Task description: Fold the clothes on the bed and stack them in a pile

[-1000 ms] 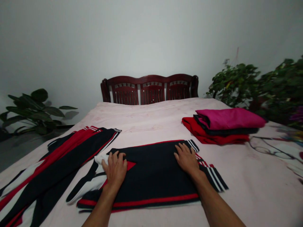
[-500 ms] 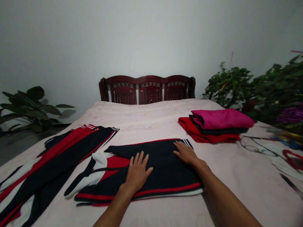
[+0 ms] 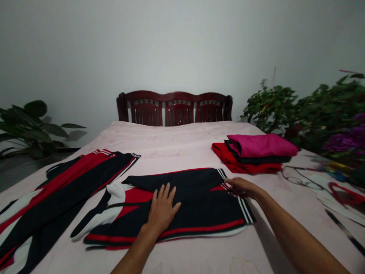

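Note:
A navy track jacket (image 3: 196,201) with red and white panels lies folded on the bed before me, its striped ribbed hem toward the right. My left hand (image 3: 163,207) rests flat on its middle with the fingers spread. At the hem, my right hand (image 3: 242,186) has its thumb and fingers closed on the striped edge; part of the grip is hidden behind the hand. To the left lies another navy, red and white garment (image 3: 65,194), stretched out at a slant.
A stack of folded clothes, topped by a magenta one (image 3: 265,145), sits at the right on the pink bedsheet (image 3: 171,139). Glasses (image 3: 302,182) and a red-rimmed object (image 3: 342,194) lie farther right. A wooden headboard (image 3: 179,108) stands behind, with plants on both sides.
My right hand has moved from flat on the jacket to its right-hand edge and closed there. More of the striped hem now shows. My left hand stays flat on the cloth.

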`<control>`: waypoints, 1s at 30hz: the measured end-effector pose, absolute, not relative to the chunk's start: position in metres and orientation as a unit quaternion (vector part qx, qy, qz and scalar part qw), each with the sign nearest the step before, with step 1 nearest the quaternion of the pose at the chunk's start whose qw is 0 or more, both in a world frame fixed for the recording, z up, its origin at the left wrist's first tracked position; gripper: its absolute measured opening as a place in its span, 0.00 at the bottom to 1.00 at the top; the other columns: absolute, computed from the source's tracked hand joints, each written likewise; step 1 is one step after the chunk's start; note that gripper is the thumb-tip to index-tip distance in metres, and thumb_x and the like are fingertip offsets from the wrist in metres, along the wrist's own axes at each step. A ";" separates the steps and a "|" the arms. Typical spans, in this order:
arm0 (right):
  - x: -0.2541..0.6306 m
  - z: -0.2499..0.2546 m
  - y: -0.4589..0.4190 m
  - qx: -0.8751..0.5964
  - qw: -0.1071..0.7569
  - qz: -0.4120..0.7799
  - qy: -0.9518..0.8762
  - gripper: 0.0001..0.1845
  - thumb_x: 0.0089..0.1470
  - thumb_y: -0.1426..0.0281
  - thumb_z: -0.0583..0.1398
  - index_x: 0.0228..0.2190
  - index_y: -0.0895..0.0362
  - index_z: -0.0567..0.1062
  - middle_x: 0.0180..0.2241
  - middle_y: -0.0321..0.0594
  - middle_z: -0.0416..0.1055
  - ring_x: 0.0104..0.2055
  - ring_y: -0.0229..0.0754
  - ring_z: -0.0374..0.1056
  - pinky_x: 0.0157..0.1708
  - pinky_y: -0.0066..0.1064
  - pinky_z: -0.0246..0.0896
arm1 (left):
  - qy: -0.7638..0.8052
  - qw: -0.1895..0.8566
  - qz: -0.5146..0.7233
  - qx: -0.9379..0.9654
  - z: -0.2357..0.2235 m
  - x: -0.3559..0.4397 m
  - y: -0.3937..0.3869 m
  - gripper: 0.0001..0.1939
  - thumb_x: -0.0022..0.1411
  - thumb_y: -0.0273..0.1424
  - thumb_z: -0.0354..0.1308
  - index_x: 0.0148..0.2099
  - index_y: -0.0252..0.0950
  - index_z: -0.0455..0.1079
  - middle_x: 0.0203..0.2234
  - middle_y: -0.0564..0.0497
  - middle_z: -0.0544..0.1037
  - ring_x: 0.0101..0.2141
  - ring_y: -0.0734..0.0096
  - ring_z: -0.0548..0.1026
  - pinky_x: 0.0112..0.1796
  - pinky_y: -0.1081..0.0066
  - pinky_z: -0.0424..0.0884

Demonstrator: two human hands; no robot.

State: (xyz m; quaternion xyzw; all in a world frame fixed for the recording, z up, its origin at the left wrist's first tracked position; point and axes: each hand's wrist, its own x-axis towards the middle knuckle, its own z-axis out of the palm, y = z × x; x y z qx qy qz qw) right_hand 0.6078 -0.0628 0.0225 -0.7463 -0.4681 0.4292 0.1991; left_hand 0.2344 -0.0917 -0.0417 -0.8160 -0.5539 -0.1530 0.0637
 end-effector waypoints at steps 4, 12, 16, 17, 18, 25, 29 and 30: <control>0.601 0.033 -0.067 -0.716 0.187 0.486 -0.465 0.26 0.51 0.46 0.61 0.25 0.58 0.69 0.14 0.30 0.57 0.16 0.30 0.50 0.16 0.25 0.41 | -0.540 0.040 -0.195 -0.818 -0.028 0.254 -0.109 0.25 0.67 0.37 0.51 0.65 0.42 0.64 0.67 0.44 0.60 0.67 0.46 0.53 0.64 0.38 0.45; 0.596 0.037 -0.074 -0.666 0.222 0.554 -0.446 0.15 0.54 0.59 0.63 0.32 0.60 0.75 0.25 0.39 0.75 0.23 0.36 0.68 0.25 0.25 0.64 | -0.412 -0.341 -0.205 -0.820 0.008 0.344 -0.152 0.38 0.63 0.33 0.52 0.73 0.39 0.45 0.71 0.48 0.42 0.70 0.58 0.41 0.67 0.56 0.48; 0.599 0.037 -0.077 -0.649 0.213 0.592 -0.428 0.15 0.55 0.60 0.62 0.35 0.61 0.76 0.33 0.45 0.79 0.32 0.41 0.75 0.35 0.29 0.71 | -0.441 -0.381 -0.196 -0.789 0.005 0.369 -0.138 0.41 0.62 0.32 0.53 0.73 0.35 0.43 0.72 0.42 0.36 0.70 0.54 0.36 0.67 0.53 0.43; 0.601 0.036 -0.077 -0.646 0.206 0.596 -0.429 0.15 0.55 0.60 0.62 0.35 0.61 0.76 0.33 0.45 0.79 0.33 0.42 0.76 0.35 0.29 0.71 | -0.447 -0.385 -0.196 -0.783 0.003 0.372 -0.134 0.41 0.62 0.32 0.53 0.73 0.35 0.42 0.72 0.41 0.36 0.70 0.53 0.36 0.67 0.53 0.43; 0.602 0.034 -0.076 -0.645 0.201 0.598 -0.432 0.15 0.55 0.60 0.62 0.35 0.61 0.76 0.33 0.44 0.80 0.33 0.42 0.76 0.35 0.29 0.71 | -0.452 -0.388 -0.197 -0.778 0.001 0.374 -0.132 0.42 0.61 0.32 0.53 0.73 0.35 0.41 0.72 0.40 0.36 0.70 0.53 0.37 0.67 0.53 0.43; 0.604 0.024 -0.071 -0.708 0.176 0.498 -0.469 0.10 0.51 0.65 0.65 0.27 0.61 0.75 0.18 0.35 0.72 0.20 0.34 0.66 0.21 0.22 0.60 | -0.477 -0.387 -0.214 -0.759 -0.001 0.376 -0.121 0.40 0.62 0.30 0.52 0.73 0.34 0.43 0.72 0.42 0.44 0.70 0.56 0.43 0.67 0.56 0.45; 0.601 0.029 -0.078 -0.632 0.248 0.588 -0.440 0.10 0.51 0.66 0.64 0.32 0.61 0.76 0.28 0.41 0.78 0.28 0.39 0.73 0.30 0.27 0.69 | -0.467 -0.416 -0.240 -0.742 -0.004 0.377 -0.114 0.39 0.61 0.31 0.53 0.72 0.33 0.47 0.71 0.41 0.47 0.69 0.57 0.46 0.66 0.58 0.47; 0.600 0.030 -0.080 -0.617 0.268 0.613 -0.415 0.11 0.53 0.65 0.63 0.33 0.61 0.75 0.29 0.43 0.79 0.30 0.41 0.75 0.32 0.29 0.71 | -0.461 -0.422 -0.254 -0.738 -0.004 0.375 -0.113 0.38 0.60 0.30 0.53 0.71 0.32 0.49 0.70 0.41 0.49 0.69 0.57 0.48 0.66 0.59 0.48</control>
